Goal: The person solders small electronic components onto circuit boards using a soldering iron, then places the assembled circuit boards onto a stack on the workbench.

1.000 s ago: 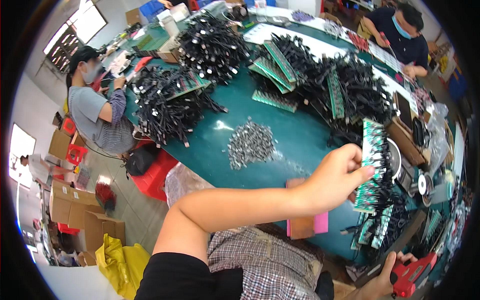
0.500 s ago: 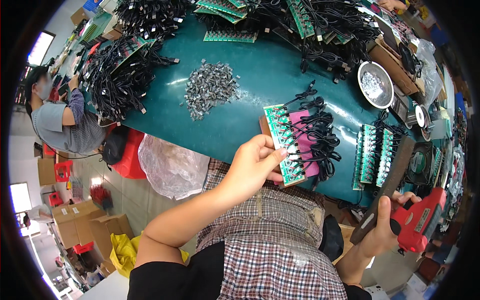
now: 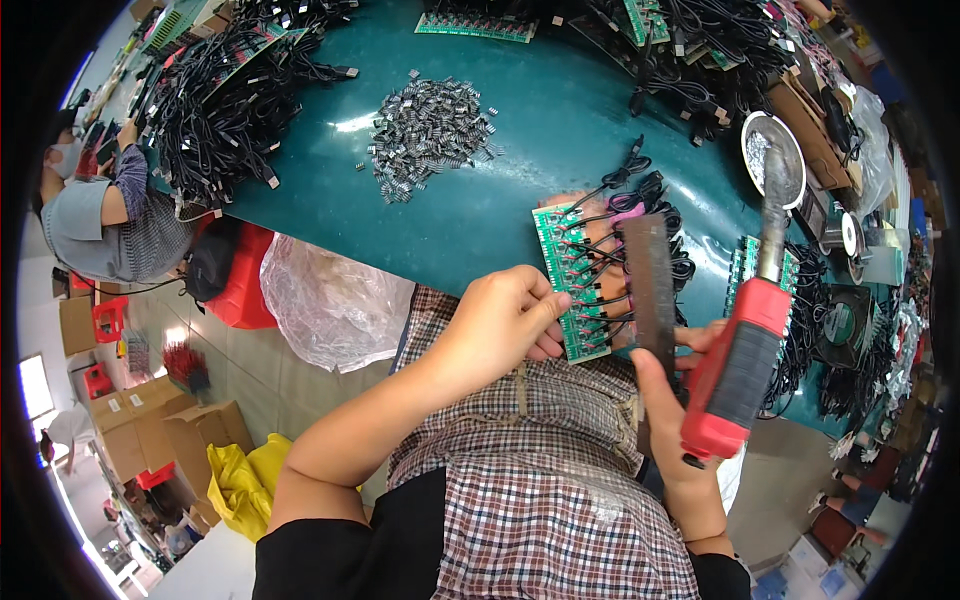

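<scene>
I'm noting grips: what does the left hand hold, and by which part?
The left hand holds the green circuit board by the lower half of its left edge, thumb on top.

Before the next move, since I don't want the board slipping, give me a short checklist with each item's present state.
1. Board gripped by left hand: ok, at its left edge.
2. Red tool in right hand: ok.
3. Cables out from under the bar: not ok; it crosses above some.
4. Bar off the cables: cannot tell whether they touch.
5. Tool's barrel off the bowl: cannot tell; they overlap in view.
6. Metal pieces away from both hands: ok.
</scene>
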`<state>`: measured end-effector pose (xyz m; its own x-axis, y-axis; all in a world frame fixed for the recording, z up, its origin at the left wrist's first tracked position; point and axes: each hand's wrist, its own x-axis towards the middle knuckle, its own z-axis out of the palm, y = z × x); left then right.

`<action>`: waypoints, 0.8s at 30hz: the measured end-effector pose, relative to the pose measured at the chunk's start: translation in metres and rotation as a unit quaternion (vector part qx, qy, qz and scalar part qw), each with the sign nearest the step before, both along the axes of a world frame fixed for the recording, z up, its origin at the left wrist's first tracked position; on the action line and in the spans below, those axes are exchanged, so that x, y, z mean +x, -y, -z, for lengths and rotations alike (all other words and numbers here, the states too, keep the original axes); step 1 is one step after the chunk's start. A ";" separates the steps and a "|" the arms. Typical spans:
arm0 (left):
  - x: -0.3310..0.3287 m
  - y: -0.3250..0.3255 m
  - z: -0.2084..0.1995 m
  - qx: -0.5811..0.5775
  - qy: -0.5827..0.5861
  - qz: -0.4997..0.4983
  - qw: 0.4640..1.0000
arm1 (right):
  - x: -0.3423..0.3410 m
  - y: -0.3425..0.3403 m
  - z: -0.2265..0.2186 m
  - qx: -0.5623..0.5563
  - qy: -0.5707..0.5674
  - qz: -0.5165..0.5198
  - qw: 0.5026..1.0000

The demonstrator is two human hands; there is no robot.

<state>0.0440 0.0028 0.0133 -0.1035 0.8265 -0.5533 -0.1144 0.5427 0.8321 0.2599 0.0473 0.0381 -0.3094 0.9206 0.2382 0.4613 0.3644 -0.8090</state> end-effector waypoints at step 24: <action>-0.011 0.003 0.001 0.030 0.029 0.014 0.999 | -0.062 -0.026 0.014 0.135 0.146 -0.046 0.979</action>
